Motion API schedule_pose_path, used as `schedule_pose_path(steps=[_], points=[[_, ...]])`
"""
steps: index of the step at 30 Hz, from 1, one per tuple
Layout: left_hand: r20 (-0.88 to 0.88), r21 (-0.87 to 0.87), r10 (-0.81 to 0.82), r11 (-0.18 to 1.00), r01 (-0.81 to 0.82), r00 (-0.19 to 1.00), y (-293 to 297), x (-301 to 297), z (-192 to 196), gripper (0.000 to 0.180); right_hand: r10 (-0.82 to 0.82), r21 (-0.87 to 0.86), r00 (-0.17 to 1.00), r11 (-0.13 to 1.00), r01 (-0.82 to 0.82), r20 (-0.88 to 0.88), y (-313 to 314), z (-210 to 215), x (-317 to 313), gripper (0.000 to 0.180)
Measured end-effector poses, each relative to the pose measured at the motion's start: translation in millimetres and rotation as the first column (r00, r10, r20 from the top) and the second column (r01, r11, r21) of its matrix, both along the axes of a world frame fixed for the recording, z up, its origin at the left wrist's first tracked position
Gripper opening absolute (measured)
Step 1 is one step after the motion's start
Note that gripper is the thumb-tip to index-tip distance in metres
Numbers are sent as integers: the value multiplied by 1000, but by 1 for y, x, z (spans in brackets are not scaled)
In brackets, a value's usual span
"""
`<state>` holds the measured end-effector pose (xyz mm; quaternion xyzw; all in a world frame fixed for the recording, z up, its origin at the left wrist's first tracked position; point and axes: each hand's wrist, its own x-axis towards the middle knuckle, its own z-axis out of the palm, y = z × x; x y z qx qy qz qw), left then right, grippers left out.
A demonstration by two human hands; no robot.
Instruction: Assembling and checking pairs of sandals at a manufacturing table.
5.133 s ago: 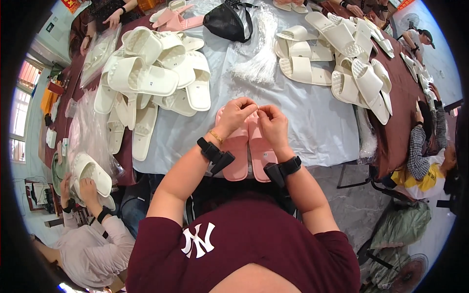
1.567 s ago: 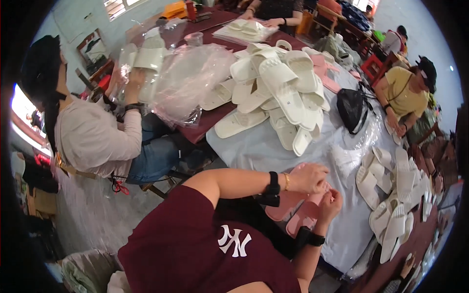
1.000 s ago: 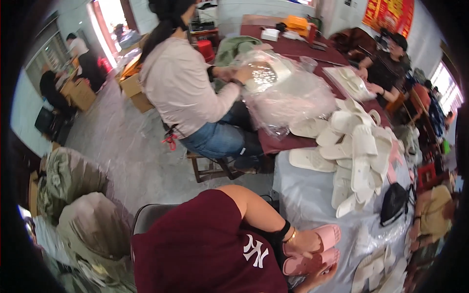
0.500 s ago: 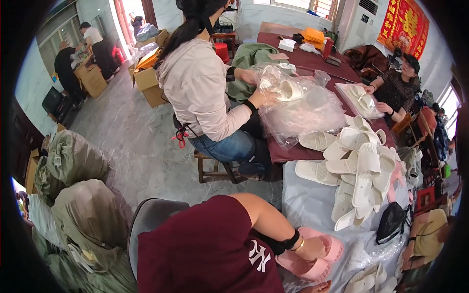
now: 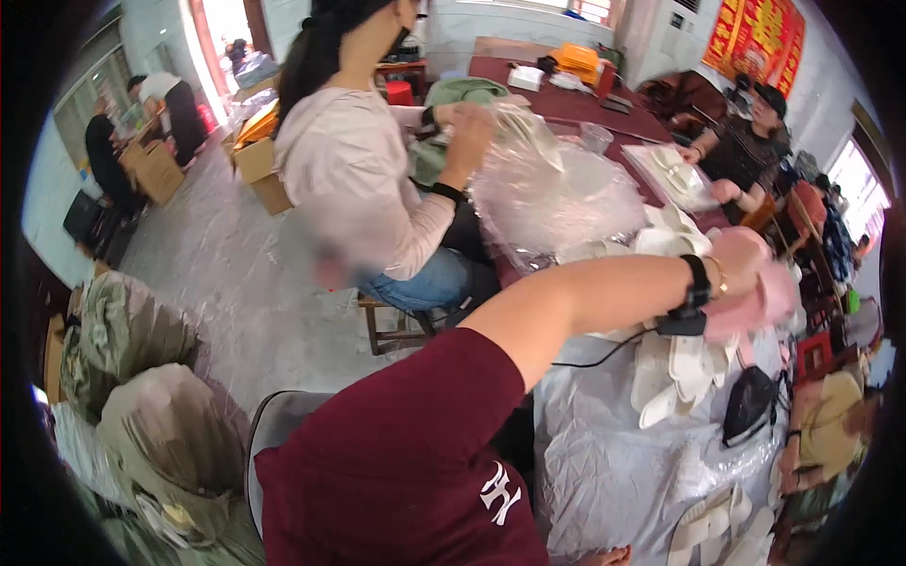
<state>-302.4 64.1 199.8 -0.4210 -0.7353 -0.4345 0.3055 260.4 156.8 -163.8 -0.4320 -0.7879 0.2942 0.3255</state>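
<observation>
My left hand [image 5: 743,264], with a black band and a bracelet at the wrist, is closed on a pair of pink slippers [image 5: 755,302], held over the right side of the table. The hand and slippers are somewhat blurred. Beneath and beside them lies a heap of white slippers [image 5: 661,377], partly hidden by my forearm. At the lower edge only the fingers of my right hand [image 5: 613,557] show; they look apart and hold nothing visible. Close by, more white slippers [image 5: 708,528] rest on the pale sheet [image 5: 595,443].
Beside me a person in a light jacket [image 5: 340,160] handles a clear-wrapped item near a pile of plastic bags [image 5: 557,198]. Across the table another person [image 5: 750,141] holds a bagged white pair. A black pouch [image 5: 752,406] lies right; stuffed sacks [image 5: 170,434] stand left.
My left hand has carried the pink slippers up and to the right, from the near table edge to above the white heap. The neighbour's hands have risen.
</observation>
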Motion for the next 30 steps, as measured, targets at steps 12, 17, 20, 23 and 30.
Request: schedule_pose_path(steps=[12, 17, 20, 23, 30], points=[[678, -206, -469, 617, 759, 566, -81, 151, -168, 23, -371, 206, 923, 900, 384, -100, -41, 167, -22, 19], [806, -226, -443, 383, 896, 393, -90, 194, -221, 19, -657, 509, 754, 649, 566, -1, 25, 181, 36, 36], [807, -210, -465, 352, 912, 365, -96, 212, -225, 18, -848, 796, 530, 304, 524, -26, 69, 196, 73, 51], [819, -182, -454, 374, 909, 351, -106, 214, -227, 17, -945, 444, 301, 325, 835, 126, 99, 225, 81, 53], [929, -73, -303, 411, 909, 211, -111, 210, -223, 18, -673, -220, 502, 691, 688, -544, 110, 215, 123, 46]])
